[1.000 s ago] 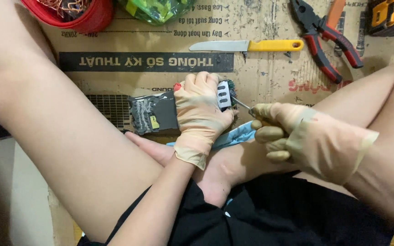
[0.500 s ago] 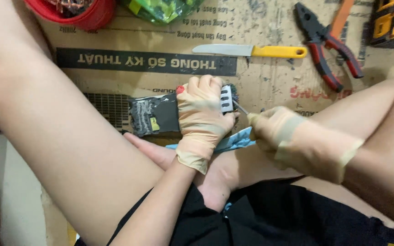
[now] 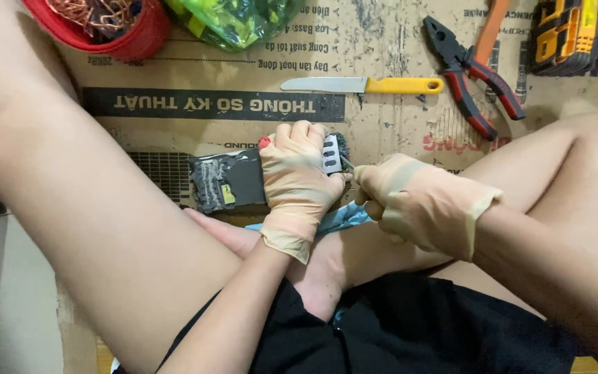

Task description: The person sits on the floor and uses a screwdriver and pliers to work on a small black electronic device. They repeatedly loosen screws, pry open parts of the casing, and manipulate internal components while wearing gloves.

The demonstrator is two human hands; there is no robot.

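My left hand (image 3: pixel 297 181), in a beige latex glove, clamps down over a dark grey metal box (image 3: pixel 228 181) with a silver slotted end (image 3: pixel 331 154), resting on cardboard between my legs. My right hand (image 3: pixel 413 201), also gloved, is closed around a thin metal tool whose tip (image 3: pixel 347 163) reaches the box's right end, beside a bundle of coloured wires (image 3: pixel 341 143). Most of the tool is hidden inside the fist.
A yellow-handled knife (image 3: pixel 365 85) lies beyond the box. Red-handled pliers (image 3: pixel 472 73) lie at the upper right, by a yellow and black power tool (image 3: pixel 576 34). A red bowl of copper wire (image 3: pixel 109 24) and a green bag (image 3: pixel 237 21) sit at the top left. My bare legs flank the box.
My right hand has shifted slightly left toward the box's end. The left hand stays pressed on the box.
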